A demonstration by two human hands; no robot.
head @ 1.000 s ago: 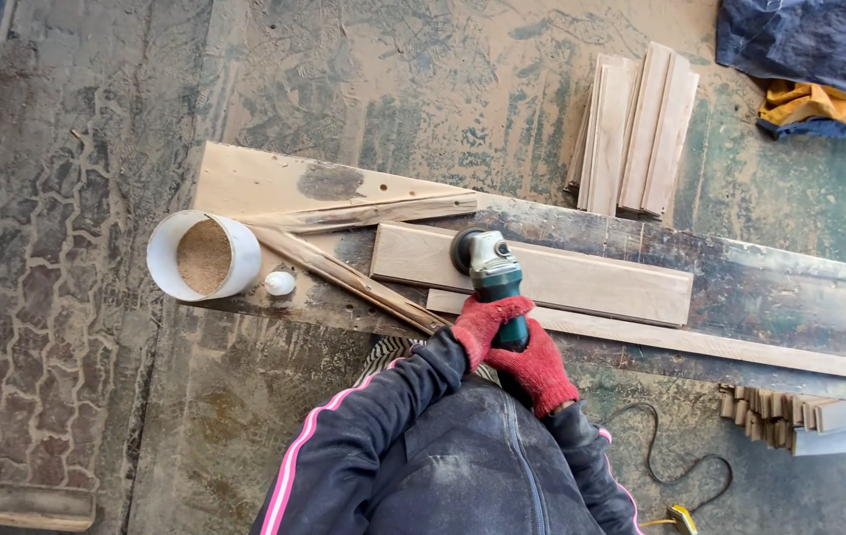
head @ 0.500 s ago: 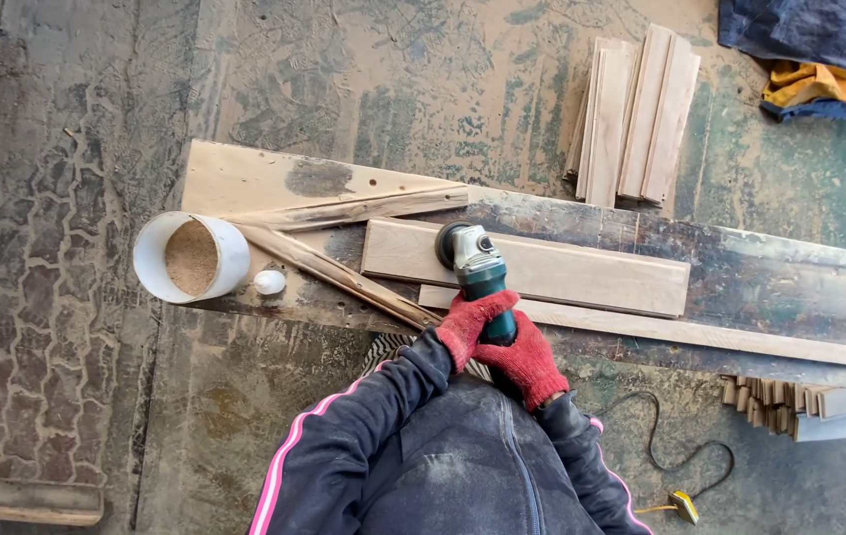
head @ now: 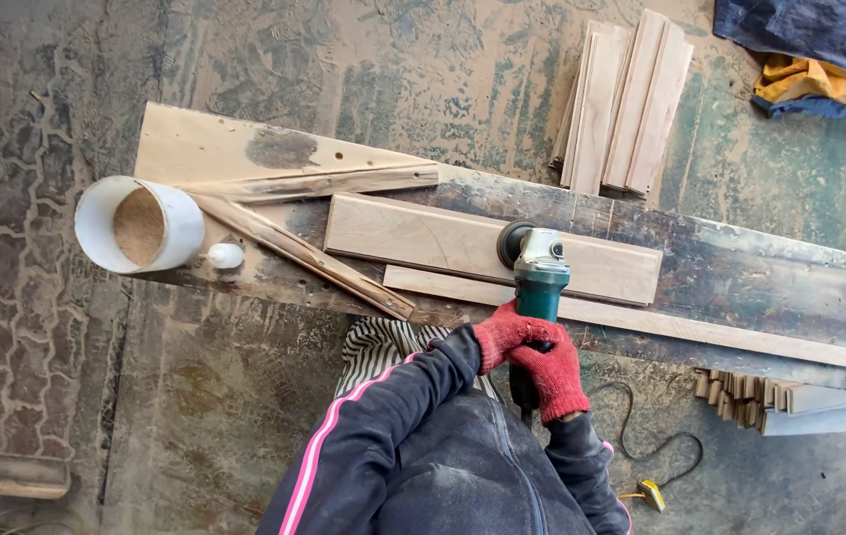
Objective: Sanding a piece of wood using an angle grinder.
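Both my hands wear red knit gloves and grip a green angle grinder [head: 538, 269] by its body. My left hand [head: 505, 333] wraps the grip from the left; my right hand [head: 553, 374] holds just behind it, nearer to me. The grinder's round head rests on a pale wooden board [head: 423, 236] lying flat on a long, dusty workbench [head: 760, 282]. A thin wooden strip [head: 700, 335] runs along the board's near side. The grinder's cord trails off to the floor at the right.
A white pipe section [head: 138, 225] full of sawdust lies at the bench's left end beside a small white knob [head: 225, 257]. Two rough slats [head: 294, 248] cross there. Stacked boards [head: 626, 104] lie beyond the bench, more pieces [head: 789, 398] lie at the right, and a blue and yellow cloth [head: 809, 50] lies at the top right.
The grinder has slid to the right along the board, from near its left end to past its middle, with both hands still on it. The view has shifted too.
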